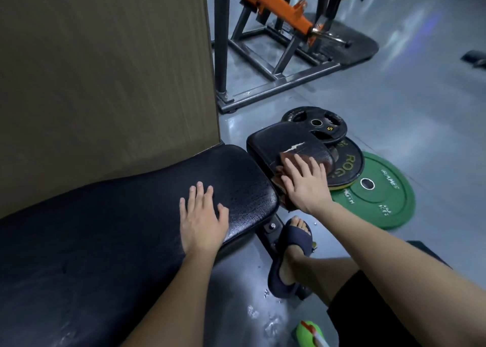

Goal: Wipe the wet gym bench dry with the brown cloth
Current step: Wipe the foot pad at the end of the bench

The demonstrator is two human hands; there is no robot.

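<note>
The black padded gym bench (110,220) runs from the lower left to the centre, and its smaller, cracked seat pad (281,141) lies past a gap. My left hand (202,218) rests flat on the long pad near its end, fingers straight. My right hand (305,183) presses the brown cloth (368,160) onto the near part of the seat pad with straight fingers. Most of the cloth is hidden under that hand; brown edges show by the fingertips and below the palm.
A tall brown panel (105,70) stands against the bench's far side. Weight plates lie on the floor right of the seat pad: black ones (315,122) and a green one (378,191). A steel machine frame (263,57) stands behind. My sandalled foot (292,252) and a green spray bottle (310,333) are below.
</note>
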